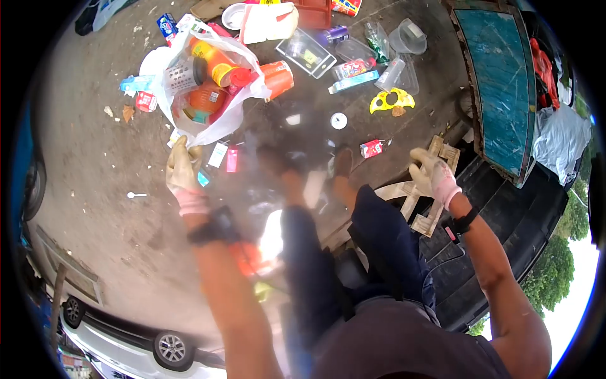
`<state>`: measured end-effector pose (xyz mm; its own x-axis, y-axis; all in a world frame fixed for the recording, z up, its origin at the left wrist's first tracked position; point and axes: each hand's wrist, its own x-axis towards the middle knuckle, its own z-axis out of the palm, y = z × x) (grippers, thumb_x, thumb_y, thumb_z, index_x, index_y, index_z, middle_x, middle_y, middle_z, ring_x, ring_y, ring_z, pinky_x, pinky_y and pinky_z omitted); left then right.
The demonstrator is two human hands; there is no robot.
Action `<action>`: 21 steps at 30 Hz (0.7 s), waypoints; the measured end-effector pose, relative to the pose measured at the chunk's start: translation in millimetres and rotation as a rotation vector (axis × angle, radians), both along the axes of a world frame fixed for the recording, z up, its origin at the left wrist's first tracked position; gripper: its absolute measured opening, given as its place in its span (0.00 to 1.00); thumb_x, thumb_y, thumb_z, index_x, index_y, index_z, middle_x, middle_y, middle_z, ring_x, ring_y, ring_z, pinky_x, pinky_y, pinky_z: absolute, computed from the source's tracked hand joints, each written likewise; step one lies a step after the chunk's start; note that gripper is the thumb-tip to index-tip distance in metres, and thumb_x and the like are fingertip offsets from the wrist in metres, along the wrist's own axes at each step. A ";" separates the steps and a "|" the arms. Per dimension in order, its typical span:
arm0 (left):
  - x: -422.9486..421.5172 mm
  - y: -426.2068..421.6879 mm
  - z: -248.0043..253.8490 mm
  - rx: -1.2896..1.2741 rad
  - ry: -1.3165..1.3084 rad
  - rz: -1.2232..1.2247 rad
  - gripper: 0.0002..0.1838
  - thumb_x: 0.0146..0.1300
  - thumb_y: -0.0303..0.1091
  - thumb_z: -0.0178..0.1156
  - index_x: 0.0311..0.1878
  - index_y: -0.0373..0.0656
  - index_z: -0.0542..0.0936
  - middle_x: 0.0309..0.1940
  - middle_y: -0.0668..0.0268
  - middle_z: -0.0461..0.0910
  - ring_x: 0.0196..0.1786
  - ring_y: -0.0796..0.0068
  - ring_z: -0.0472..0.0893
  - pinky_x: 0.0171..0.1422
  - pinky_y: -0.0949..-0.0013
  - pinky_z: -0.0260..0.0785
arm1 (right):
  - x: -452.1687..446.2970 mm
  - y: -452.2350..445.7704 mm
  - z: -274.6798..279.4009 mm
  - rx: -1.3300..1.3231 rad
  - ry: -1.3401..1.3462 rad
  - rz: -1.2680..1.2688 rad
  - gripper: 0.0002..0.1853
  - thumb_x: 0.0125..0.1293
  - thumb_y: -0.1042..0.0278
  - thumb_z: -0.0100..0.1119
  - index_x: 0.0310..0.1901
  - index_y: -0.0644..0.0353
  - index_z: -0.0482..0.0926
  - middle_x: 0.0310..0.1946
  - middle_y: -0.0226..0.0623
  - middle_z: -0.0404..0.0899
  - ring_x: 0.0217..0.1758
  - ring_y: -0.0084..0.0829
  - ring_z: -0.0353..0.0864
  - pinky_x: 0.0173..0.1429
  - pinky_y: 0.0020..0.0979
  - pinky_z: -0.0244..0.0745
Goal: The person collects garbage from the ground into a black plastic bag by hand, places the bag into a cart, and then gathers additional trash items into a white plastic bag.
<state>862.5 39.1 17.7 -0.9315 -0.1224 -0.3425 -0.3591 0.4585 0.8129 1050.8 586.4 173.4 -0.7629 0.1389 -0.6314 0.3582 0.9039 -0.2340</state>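
Observation:
My left hand (pixel 184 169), in a cream and pink work glove, has its fingers bent together at the lower edge of a white plastic bag (pixel 230 120). The bag stands open and holds an orange bottle (pixel 214 58), a grey labelled cup (pixel 184 77) and other containers. Whether the fingers pinch the bag's edge is hard to make out. My right hand (pixel 432 174), gloved alike, hovers over a pale slotted frame (pixel 429 215) with its fingers curved and apart, nothing in them. A red box (pixel 372 148) lies to its left on the ground.
Beyond the bag lie a clear rectangular container (pixel 306 54), a blue toothpaste box (pixel 353 82), a yellow mask-like piece (pixel 391 100) and a round tub (pixel 408 36). A teal panel (pixel 499 82) stands right. A white car (pixel 139 344) is lower left.

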 end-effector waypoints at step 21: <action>-3.7 36.3 22.8 -0.050 -0.203 0.035 0.22 0.73 0.30 0.61 0.69 0.36 0.78 0.53 0.58 0.82 0.54 0.72 0.81 0.56 0.67 0.77 | -216.2 364.3 84.7 0.524 0.745 -0.085 0.28 0.84 0.45 0.35 0.72 0.52 0.74 0.68 0.45 0.79 0.74 0.45 0.75 0.76 0.34 0.66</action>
